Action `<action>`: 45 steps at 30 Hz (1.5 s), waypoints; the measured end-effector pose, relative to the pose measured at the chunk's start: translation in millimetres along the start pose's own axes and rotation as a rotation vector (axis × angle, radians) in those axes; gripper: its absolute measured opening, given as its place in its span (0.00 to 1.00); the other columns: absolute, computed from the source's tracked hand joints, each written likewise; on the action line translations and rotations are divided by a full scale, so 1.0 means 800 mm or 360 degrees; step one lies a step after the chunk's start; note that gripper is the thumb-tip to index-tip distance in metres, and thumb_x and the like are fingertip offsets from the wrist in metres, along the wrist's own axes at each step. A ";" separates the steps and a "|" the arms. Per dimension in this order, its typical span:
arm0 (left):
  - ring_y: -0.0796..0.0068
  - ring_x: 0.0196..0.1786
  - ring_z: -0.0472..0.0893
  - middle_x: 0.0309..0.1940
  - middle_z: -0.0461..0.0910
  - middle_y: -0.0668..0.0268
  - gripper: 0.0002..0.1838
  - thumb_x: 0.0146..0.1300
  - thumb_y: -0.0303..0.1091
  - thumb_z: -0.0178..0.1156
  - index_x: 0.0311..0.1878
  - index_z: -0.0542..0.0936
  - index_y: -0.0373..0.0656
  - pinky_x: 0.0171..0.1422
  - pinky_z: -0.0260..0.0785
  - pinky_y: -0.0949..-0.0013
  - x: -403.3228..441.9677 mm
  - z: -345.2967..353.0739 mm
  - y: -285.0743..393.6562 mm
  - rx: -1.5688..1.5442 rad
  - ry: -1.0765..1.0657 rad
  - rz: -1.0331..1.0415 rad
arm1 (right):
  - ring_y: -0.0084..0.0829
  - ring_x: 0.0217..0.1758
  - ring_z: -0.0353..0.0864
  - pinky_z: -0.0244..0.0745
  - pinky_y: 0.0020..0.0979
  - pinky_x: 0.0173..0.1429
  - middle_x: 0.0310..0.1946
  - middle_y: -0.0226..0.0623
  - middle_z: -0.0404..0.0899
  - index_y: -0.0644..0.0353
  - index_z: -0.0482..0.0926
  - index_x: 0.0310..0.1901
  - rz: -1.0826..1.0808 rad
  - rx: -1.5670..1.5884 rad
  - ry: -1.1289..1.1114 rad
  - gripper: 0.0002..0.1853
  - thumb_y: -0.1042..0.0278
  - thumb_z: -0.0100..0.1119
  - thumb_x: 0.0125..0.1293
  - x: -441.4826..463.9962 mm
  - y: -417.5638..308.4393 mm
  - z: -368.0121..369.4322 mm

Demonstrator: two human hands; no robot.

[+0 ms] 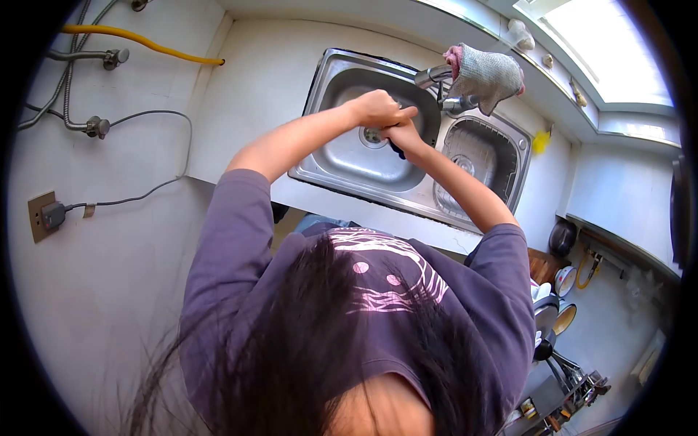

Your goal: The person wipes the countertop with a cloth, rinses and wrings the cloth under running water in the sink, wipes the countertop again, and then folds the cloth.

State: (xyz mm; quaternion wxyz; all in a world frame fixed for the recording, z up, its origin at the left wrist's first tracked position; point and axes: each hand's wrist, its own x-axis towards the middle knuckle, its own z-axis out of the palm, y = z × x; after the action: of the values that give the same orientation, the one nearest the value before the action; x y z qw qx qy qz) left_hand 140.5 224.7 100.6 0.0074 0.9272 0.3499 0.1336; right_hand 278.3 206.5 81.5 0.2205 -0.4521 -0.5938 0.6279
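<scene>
Both hands meet above the left basin of the steel sink [349, 174], near its drain [372, 136]. My left hand [375, 109] is closed in a fist, its fingers mostly hidden. Pressed against it, my right hand [406, 136] is also closed, thumb side toward the left hand. A small dark thing [397, 150] pokes out beneath the right hand; its kind cannot be made out. What lies between the two hands is hidden. The faucet [435, 76] rises just beyond them, with a grey and pink cloth [486, 74] draped over it.
A wire rack [486, 145] sits in the right basin. Something yellow [540, 142] is by the right counter edge. Along the left wall run a yellow hose [145, 42] and a plugged-in cord [54, 216]. Pans [563, 317] and utensils [574, 381] stand at lower right.
</scene>
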 end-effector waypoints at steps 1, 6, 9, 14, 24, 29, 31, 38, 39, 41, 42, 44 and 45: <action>0.65 0.15 0.77 0.11 0.73 0.65 0.09 0.52 0.32 0.51 0.37 0.68 0.45 0.16 0.66 0.67 0.002 -0.004 -0.003 0.0060 0.0000 0.0122 | 0.25 0.18 0.69 0.62 0.27 0.21 0.17 0.32 0.71 0.61 0.73 0.21 0.0306 0.0238 -0.0101 0.00 0.77 0.53 0.45 -0.006 -0.014 -0.001; 0.67 0.16 0.77 0.10 0.72 0.68 0.07 0.52 0.33 0.51 0.34 0.66 0.48 0.18 0.68 0.69 0.007 -0.018 -0.011 0.0304 -0.0039 0.0471 | 0.19 0.11 0.53 0.47 0.24 0.16 0.12 0.25 0.57 0.55 0.63 0.18 0.1023 0.1272 -0.0603 0.10 0.80 0.52 0.47 -0.013 -0.027 0.003; 0.67 0.16 0.77 0.10 0.72 0.69 0.09 0.52 0.34 0.52 0.38 0.67 0.49 0.17 0.68 0.68 0.003 -0.010 -0.010 0.0249 0.0026 0.0386 | 0.18 0.11 0.50 0.44 0.23 0.16 0.12 0.23 0.53 0.52 0.59 0.17 0.1021 0.1205 -0.0569 0.13 0.80 0.51 0.48 -0.013 -0.028 0.005; 0.62 0.28 0.79 0.26 0.77 0.60 0.32 0.47 0.27 0.57 0.58 0.62 0.54 0.28 0.72 0.67 -0.031 0.032 0.016 -0.0209 -0.0043 -0.0432 | 0.18 0.16 0.65 0.58 0.23 0.21 0.15 0.26 0.69 0.61 0.73 0.23 0.0289 -0.0011 0.0065 0.08 0.70 0.62 0.44 -0.018 0.015 0.019; 0.74 0.46 0.75 0.42 0.75 0.62 0.24 0.54 0.35 0.63 0.52 0.67 0.39 0.47 0.68 0.73 -0.085 0.055 0.100 -0.2460 0.0563 -0.1784 | 0.26 0.47 0.73 0.67 0.25 0.52 0.43 0.34 0.74 0.60 0.67 0.55 0.0054 0.0863 0.0114 0.25 0.75 0.58 0.53 -0.048 0.068 0.022; 0.77 0.42 0.75 0.39 0.75 0.64 0.20 0.50 0.32 0.65 0.44 0.68 0.40 0.47 0.68 0.74 -0.095 0.079 0.101 -0.2095 0.0689 -0.1685 | 0.24 0.47 0.73 0.67 0.24 0.51 0.43 0.35 0.75 0.64 0.68 0.54 -0.0007 0.0664 0.0041 0.22 0.76 0.56 0.57 -0.066 0.071 0.015; 0.78 0.38 0.74 0.34 0.75 0.65 0.17 0.50 0.27 0.60 0.44 0.68 0.40 0.45 0.68 0.74 -0.103 0.078 0.101 -0.2295 0.0765 -0.1514 | 0.24 0.43 0.76 0.68 0.23 0.50 0.40 0.37 0.78 0.68 0.72 0.49 -0.0063 0.0599 0.0174 0.15 0.74 0.53 0.60 -0.080 0.064 0.013; 0.68 0.35 0.76 0.29 0.76 0.59 0.15 0.46 0.25 0.50 0.40 0.72 0.43 0.42 0.67 0.70 -0.142 0.078 0.107 -0.1753 0.0382 -0.1216 | 0.21 0.34 0.76 0.69 0.20 0.41 0.31 0.34 0.79 0.68 0.76 0.43 0.0204 0.0482 0.0523 0.12 0.70 0.49 0.63 -0.124 0.096 0.026; 0.62 0.38 0.76 0.33 0.77 0.59 0.13 0.45 0.31 0.56 0.37 0.73 0.42 0.43 0.67 0.66 -0.149 0.083 0.105 -0.1666 0.0336 -0.1169 | 0.20 0.35 0.75 0.68 0.20 0.42 0.32 0.33 0.79 0.68 0.77 0.43 0.0158 0.0471 0.0618 0.11 0.71 0.50 0.62 -0.128 0.101 0.034; 0.62 0.39 0.76 0.35 0.77 0.59 0.14 0.43 0.34 0.59 0.36 0.73 0.42 0.43 0.67 0.65 -0.148 0.056 0.114 -0.1441 0.0210 -0.1097 | 0.20 0.38 0.75 0.68 0.20 0.45 0.35 0.33 0.79 0.67 0.78 0.43 0.0141 0.0461 0.0826 0.11 0.72 0.51 0.61 -0.141 0.105 0.053; 0.62 0.40 0.76 0.36 0.77 0.59 0.16 0.42 0.38 0.62 0.35 0.73 0.42 0.44 0.67 0.64 -0.148 0.038 0.119 -0.1202 0.0118 -0.1070 | 0.20 0.38 0.75 0.68 0.20 0.45 0.35 0.33 0.79 0.67 0.78 0.43 0.0143 0.0487 0.0900 0.11 0.72 0.51 0.61 -0.149 0.104 0.065; 0.60 0.38 0.77 0.34 0.77 0.58 0.21 0.38 0.44 0.66 0.34 0.73 0.43 0.41 0.68 0.62 -0.153 0.030 0.125 -0.1189 0.0050 -0.1008 | 0.23 0.42 0.76 0.68 0.22 0.49 0.39 0.36 0.79 0.66 0.77 0.45 -0.0197 0.0174 0.1149 0.12 0.72 0.51 0.62 -0.168 0.093 0.088; 0.59 0.36 0.77 0.32 0.77 0.58 0.21 0.39 0.44 0.66 0.34 0.73 0.43 0.40 0.68 0.62 -0.155 0.034 0.126 -0.1222 0.0071 -0.0994 | 0.25 0.46 0.75 0.67 0.24 0.52 0.42 0.39 0.79 0.65 0.76 0.46 -0.0281 0.0064 0.1256 0.13 0.72 0.50 0.62 -0.180 0.083 0.100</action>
State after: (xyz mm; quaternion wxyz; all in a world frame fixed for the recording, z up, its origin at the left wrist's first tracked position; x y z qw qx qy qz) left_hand 123.4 69.8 55.0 0.3807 0.7052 0.5367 0.2640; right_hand 300.2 32.8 53.8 0.4934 -0.6012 -0.4878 0.3964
